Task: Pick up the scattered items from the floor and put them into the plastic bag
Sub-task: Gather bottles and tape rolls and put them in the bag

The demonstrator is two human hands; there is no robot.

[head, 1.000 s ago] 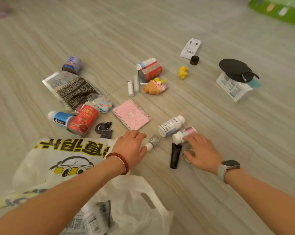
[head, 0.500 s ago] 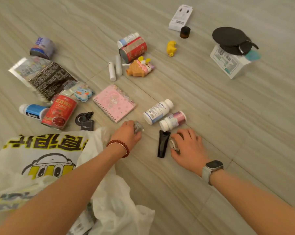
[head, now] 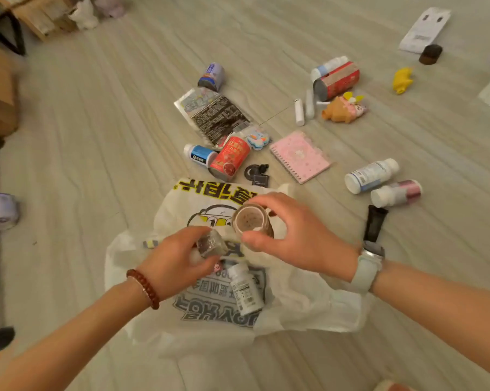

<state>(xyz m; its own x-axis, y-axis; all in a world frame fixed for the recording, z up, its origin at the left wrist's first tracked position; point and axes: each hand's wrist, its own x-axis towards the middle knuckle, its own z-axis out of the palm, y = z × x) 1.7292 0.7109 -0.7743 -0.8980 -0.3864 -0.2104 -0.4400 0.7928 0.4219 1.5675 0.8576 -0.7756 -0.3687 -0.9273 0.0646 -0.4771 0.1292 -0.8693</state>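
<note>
A small glittery bottle [head: 211,244] is pinched in the grip of the left hand [head: 176,263], its shape blurred and partly hidden by the fingers. A round jar [head: 251,221] is clamped between thumb and fingers of the right hand [head: 297,238]. Both are held over the plastic bag [head: 308,306], which lies on the floor [head: 83,136]; a white bottle [head: 245,290] is seen inside it. Beyond the bag lie a red can [head: 229,158] and a pink notebook [head: 300,155]; right of it, a black tube [head: 375,222] is partly hidden behind the wrist.
</note>
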